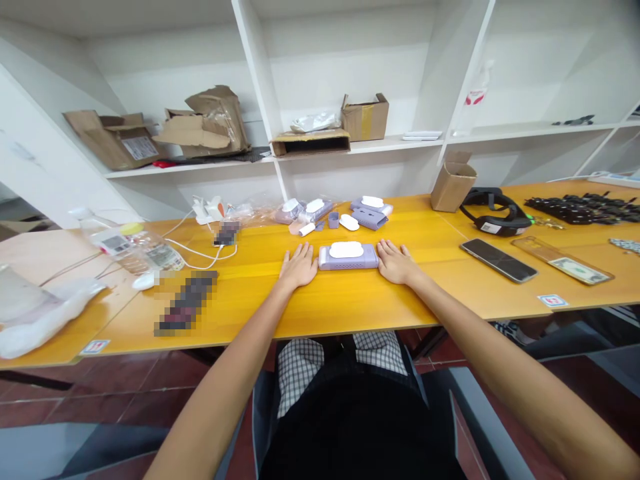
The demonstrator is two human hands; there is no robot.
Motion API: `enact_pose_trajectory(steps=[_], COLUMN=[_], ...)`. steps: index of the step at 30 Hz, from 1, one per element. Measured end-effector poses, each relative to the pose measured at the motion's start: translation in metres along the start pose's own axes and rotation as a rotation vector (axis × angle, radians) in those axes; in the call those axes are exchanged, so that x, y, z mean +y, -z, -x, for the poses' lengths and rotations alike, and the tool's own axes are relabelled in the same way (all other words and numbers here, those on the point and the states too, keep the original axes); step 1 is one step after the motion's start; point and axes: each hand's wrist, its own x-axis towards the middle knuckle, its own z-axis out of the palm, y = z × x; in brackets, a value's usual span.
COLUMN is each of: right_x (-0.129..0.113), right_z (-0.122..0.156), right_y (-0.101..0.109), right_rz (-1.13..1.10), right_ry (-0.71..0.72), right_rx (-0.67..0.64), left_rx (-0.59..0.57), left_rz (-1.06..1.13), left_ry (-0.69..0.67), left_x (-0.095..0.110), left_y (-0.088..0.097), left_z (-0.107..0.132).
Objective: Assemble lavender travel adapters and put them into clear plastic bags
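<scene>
head view: lilac device point(349, 262), underside hidden

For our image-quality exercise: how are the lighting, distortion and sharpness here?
Head view: bright lighting overall; head view: wide-angle distortion, shelf dividers splaying outward toward the top; head view: left hand, right hand and lilac device fairly clear, dark rectangular item pixelated.
</scene>
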Motion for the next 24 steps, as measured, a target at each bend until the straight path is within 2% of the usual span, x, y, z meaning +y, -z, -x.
enact_pose_trajectory(steps=[9,16,20,24], right_x=[0.008,0.013,0.018,0.021], right_z=[-0.015,-0.024,-0.033,-0.035], right_y=[0.01,0.013,0.012,0.005], right_rz=[0.004,0.029,0.008,-0.078], right_ry=[0.067,0.086,0.096,0.1], right_rx=[-0.07,-0.088,-0.075,0.002], left_rx=[-0.055,-0.055,-0.021,0.049], left_rz=[-0.018,-0.018,0.029,0.196], left_ry=[-0.043,-0.03,-0.024,-0.01], left_x=[-0.009,-0.011,-0.01,-0.012], left_y=[0.005,0.004,0.004,0.003], left_z=[-0.012,-0.015,-0.013,-0.013])
